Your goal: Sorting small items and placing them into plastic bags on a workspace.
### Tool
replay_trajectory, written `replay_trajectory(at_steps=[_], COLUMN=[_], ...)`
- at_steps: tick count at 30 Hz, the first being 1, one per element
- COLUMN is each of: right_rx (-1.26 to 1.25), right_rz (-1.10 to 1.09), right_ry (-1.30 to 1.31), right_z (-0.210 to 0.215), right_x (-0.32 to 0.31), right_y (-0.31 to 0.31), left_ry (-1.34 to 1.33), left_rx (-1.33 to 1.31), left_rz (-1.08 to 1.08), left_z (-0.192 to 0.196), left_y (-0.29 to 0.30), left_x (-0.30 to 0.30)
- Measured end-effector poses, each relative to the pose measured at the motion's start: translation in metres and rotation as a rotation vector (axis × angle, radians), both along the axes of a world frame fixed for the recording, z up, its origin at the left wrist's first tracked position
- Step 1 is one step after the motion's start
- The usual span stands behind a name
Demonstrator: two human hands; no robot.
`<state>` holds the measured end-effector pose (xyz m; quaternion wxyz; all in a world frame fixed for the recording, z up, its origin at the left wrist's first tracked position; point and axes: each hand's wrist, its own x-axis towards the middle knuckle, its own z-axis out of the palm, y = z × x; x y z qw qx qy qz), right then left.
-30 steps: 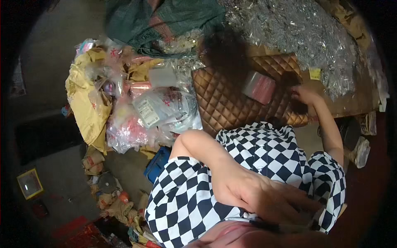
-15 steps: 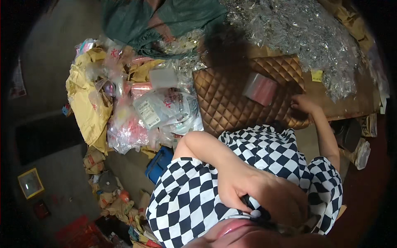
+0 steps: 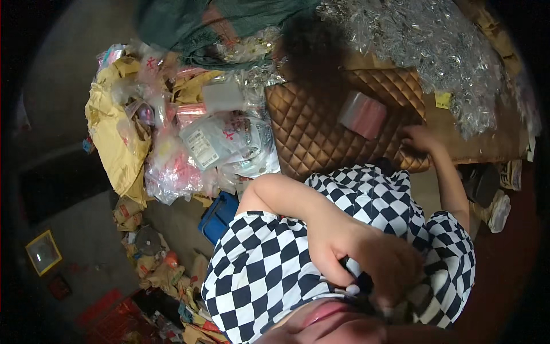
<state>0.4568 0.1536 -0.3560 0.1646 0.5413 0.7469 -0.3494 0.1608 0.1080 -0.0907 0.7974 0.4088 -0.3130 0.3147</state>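
Observation:
My left hand [image 3: 366, 258] is raised in front of my chest, close to the camera, with the arm bent across my checked shirt [image 3: 258, 258]. Its thumb shows near the collar beside a small dark object, while the other fingers are blurred and partly hidden. On the right, my right hand [image 3: 418, 139] rests at the edge of a brown quilted mat [image 3: 309, 126], fingers loosely bent and apart, holding nothing visible. Left of that hand, apart from it, a stack of clear and reddish plastic packets [image 3: 364, 114] lies on the mat.
Clear plastic bags [image 3: 223, 137] and a yellow wrapper [image 3: 114, 137] crowd the left of the table. A heap of shiny clear packets [image 3: 424, 51] covers the back right, near a yellow note [image 3: 443, 100]. Green cloth [image 3: 183, 28] lies behind. A blue container [image 3: 219, 218] stands below the table's left side.
My left hand has shifted slightly at my chest, its fingers blurring. My right hand stays by the mat's edge. The whole view has tilted a little.

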Motion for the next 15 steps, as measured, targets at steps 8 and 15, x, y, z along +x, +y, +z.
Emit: replay_trajectory(at_steps=[8,15], right_rx=[-0.084,0.126], right_rz=[-0.056,-0.237], right_ry=[0.027,0.155], right_z=[-0.015,-0.018], right_x=[0.013,0.049], right_y=[0.004,0.024], left_ry=[-0.041,0.106], left_rx=[0.084,0.519], left_rz=[0.119,0.145], left_z=[-0.003,-0.069], left_y=[0.028,0.087], left_x=[0.016,0.015])
